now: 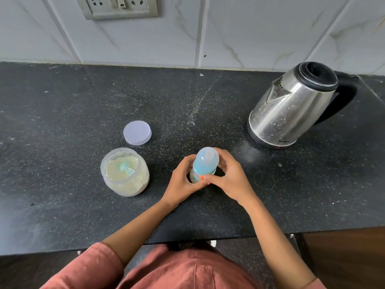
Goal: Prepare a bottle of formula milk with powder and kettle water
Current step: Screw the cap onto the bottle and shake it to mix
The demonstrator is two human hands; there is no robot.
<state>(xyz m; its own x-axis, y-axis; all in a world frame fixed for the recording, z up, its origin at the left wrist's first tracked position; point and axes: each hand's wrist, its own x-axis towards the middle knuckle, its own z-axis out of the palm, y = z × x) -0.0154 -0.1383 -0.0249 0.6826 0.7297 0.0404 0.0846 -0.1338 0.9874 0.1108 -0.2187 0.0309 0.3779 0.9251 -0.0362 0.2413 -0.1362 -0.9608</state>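
1. A black speckled counter [62, 113] fills the view, with a person standing at its near edge. Everything for the task stands on it. It looks hard and smooth, so a dropped bottle would probably bounce or roll.
2. A steel kettle [291, 109] stands at the right rear, well apart from the hands, with its lid down and its spout facing left. If the water is hot, a hurried pour into a narrow bottle neck could splash the fingers.
3. An open jar [127, 188] of pale powder [116, 178] stands just left of the hands. The left forearm passes near it, so a careless sweep could tip it and spill powder.
4. A baby bottle [205, 161] with a blue domed cap stands upright at centre front.
   - The left hand [183, 182] curls its fingers round the lower body.
   - The right hand [231, 178] wraps its fingers and thumb round the collar below the cap.
   - The hands hide the contents, so I cannot tell the fill level.
   - A twist with a loose lower grip could make the bottle skid or topple.
5. The jar's round pale lid [137, 132] lies flat behind the jar. While it is off, the powder is exposed to splashes.
6. A small teal scoop [125, 166] lies half sunk in the powder. Digging it out could scatter grains.
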